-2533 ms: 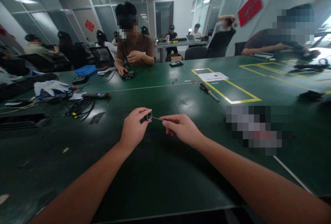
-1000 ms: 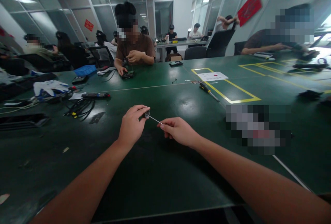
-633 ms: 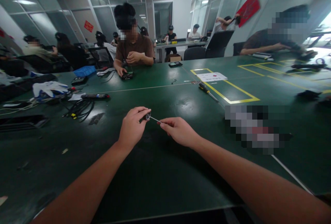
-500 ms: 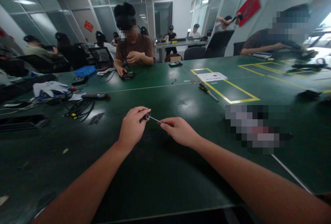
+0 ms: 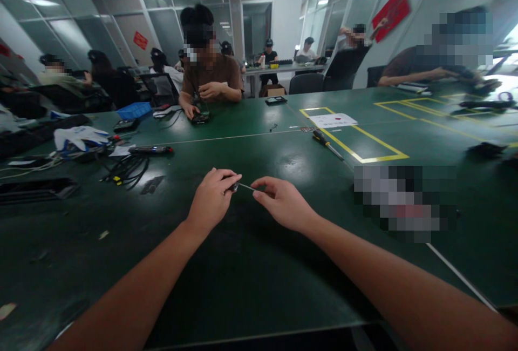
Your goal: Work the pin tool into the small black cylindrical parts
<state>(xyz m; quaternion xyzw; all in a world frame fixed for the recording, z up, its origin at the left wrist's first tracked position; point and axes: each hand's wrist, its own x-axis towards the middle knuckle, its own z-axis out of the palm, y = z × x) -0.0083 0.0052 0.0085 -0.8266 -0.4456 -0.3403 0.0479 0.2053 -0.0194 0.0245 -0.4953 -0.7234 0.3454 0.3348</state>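
My left hand [image 5: 210, 197] is closed around a small dark cylindrical piece [image 5: 234, 186], most of which its fingers cover. A thin metal rod [image 5: 246, 186] sticks out of that piece toward the right. At the rod's other end is my right hand [image 5: 281, 202], thumb and index finger closed on its tip. Both hands are held over the green table [image 5: 243, 275]. Whether the rod is fixed in the dark piece cannot be made out.
A screwdriver [image 5: 327, 144] lies beyond my right hand, beside a white paper [image 5: 332, 120]. Black cables [image 5: 127, 171], a pen-shaped tool [image 5: 150, 150] and white gloves [image 5: 81, 139] are at left. A co-worker [image 5: 212, 75] sits opposite, handling a small device [image 5: 201, 117].
The dark piece has turned in my left hand, so its round end shows less. My right fingers have shifted slightly, with the index finger raised and more bent.
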